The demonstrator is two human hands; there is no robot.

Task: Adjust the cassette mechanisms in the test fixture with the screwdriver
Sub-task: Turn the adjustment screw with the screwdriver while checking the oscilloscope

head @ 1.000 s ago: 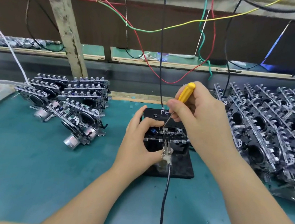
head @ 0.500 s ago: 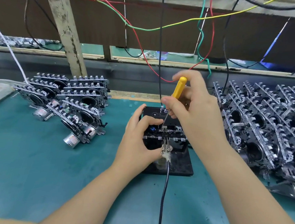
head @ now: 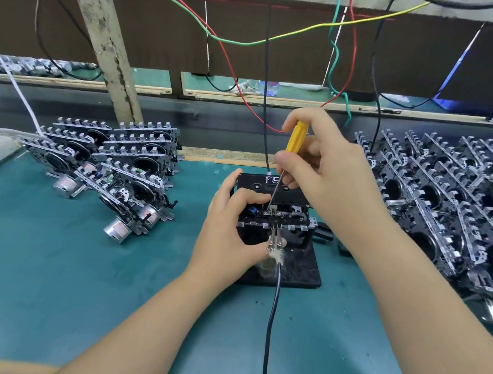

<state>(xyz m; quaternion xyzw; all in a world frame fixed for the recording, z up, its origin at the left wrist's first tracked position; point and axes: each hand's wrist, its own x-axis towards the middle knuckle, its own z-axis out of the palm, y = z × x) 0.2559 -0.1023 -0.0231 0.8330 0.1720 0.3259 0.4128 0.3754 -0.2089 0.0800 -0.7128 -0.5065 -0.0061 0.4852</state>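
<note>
A black test fixture (head: 300, 269) stands on the teal mat at centre, with a cassette mechanism (head: 290, 220) seated in it. My left hand (head: 229, 230) grips the mechanism's left side, thumb near the metal clip (head: 274, 243) at its front. My right hand (head: 329, 176) holds a yellow-handled screwdriver (head: 295, 139) between thumb and fingers. Its thin shaft slants down to the top middle of the mechanism. A black cable (head: 270, 323) runs from the clip toward me.
A pile of cassette mechanisms (head: 115, 169) with small motors lies at the left. A larger stack of mechanisms (head: 452, 205) fills the right. Coloured wires (head: 228, 37) hang overhead, and a black wire (head: 265, 99) drops to the fixture's back. A raised ledge runs behind the mat.
The screwdriver handle has turned more upright and my right hand's fingers have shifted on it. My left hand stays on the mechanism.
</note>
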